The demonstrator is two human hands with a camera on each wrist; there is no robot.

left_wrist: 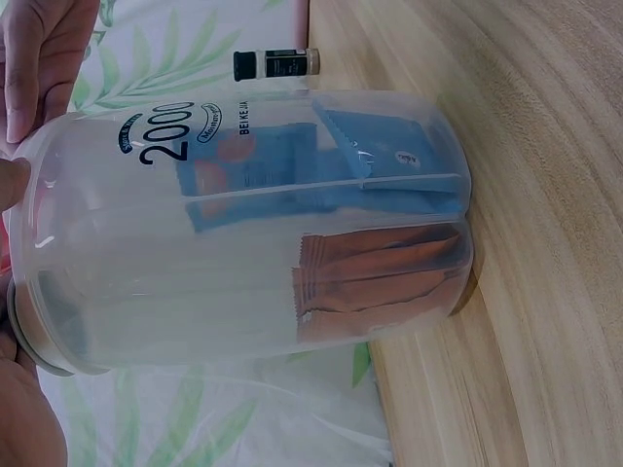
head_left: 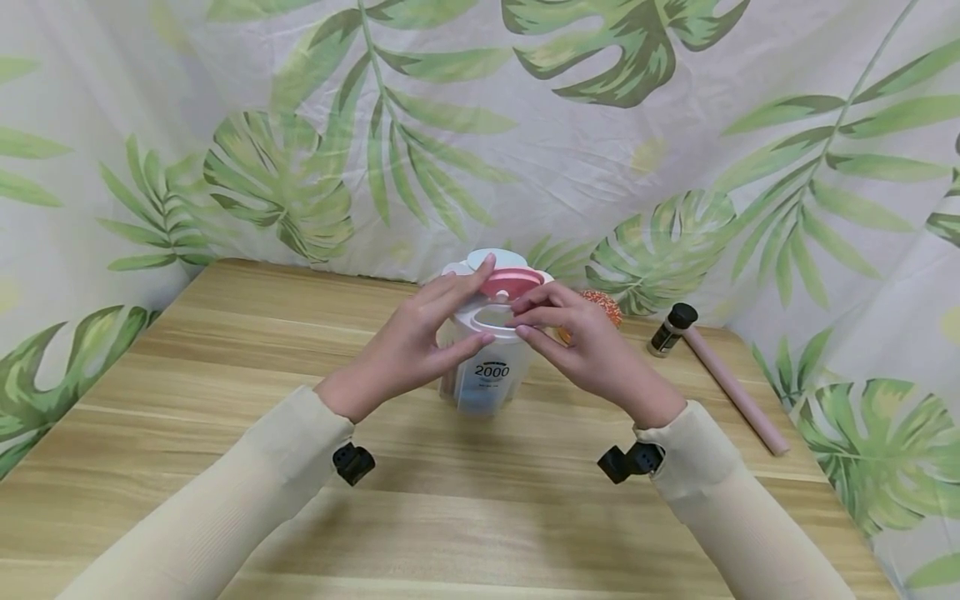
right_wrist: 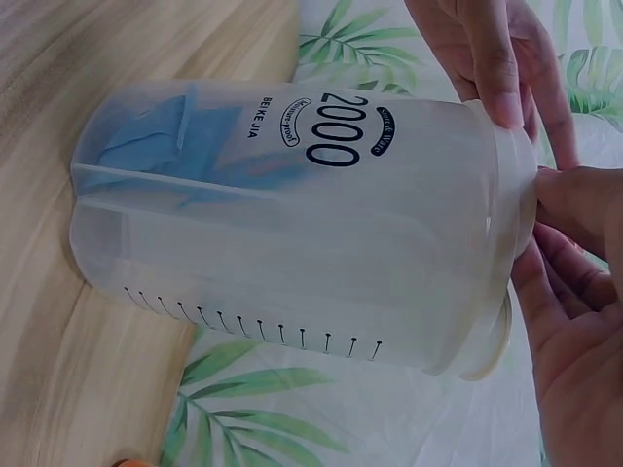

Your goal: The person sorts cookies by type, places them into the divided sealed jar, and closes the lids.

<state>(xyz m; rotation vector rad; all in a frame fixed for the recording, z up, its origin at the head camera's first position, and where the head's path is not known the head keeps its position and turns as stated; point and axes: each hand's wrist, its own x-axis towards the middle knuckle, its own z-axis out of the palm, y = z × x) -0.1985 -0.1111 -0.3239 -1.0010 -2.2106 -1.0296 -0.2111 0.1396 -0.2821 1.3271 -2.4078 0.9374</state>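
Observation:
A clear storage container marked 2000 stands upright on the table, with blue packets and brown-orange packets in separate compartments. Its lid carries a red flap, tilted up, and a pale blue cover behind it. An oval opening shows at the front of the lid. My left hand spans the lid's left side with fingers fairly straight, thumb touching the front rim. My right hand pinches the lid's front right edge between thumb and fingers; its exact hold is partly hidden.
An orange, speckled round thing sits behind my right hand, partly covered. Farther right stand a small black-capped bottle and a long pink rod. Leaf-patterned cloth hangs behind the wooden table.

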